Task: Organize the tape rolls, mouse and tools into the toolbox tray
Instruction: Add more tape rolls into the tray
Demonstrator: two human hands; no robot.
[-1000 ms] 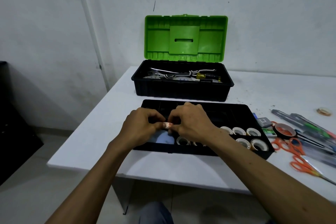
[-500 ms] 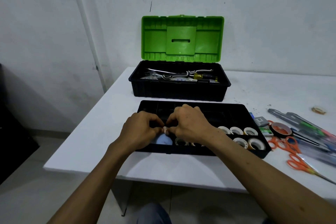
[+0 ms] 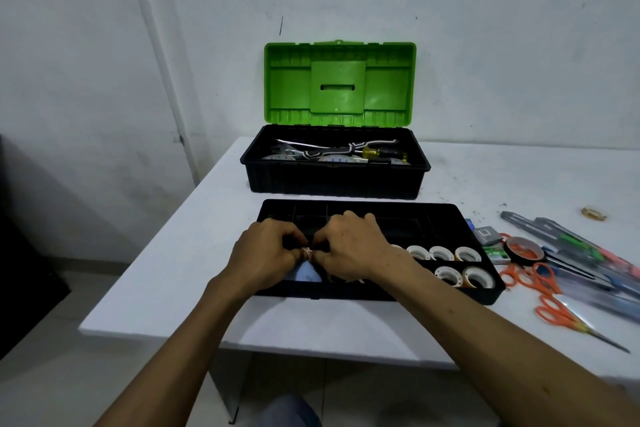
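Both hands meet over the near left part of the tray (image 3: 346, 294), which lies on a white table (image 3: 166, 274). The left hand (image 3: 266, 253) and the right hand (image 3: 353, 246) each pinch a small roll (image 3: 307, 252) between thumb and curled fingertips. The roll is held between them, just above a pale blue object (image 3: 306, 274) in the tray's near left compartment; the hands hide too much of that object to tell what it is.

Five white tape rolls (image 3: 441, 253) show in the tray's right compartments, three in a far row and two nearer. Beyond the tray stands a black toolbox (image 3: 332, 180) with its green lid (image 3: 339, 83) raised; a yellow-handled screwdriver (image 3: 377, 151) lies inside among other tools. Right of the tray, on the table, lie a black tape roll (image 3: 523, 250), orange scissors (image 3: 528, 276) and a row of long tools (image 3: 561, 232).
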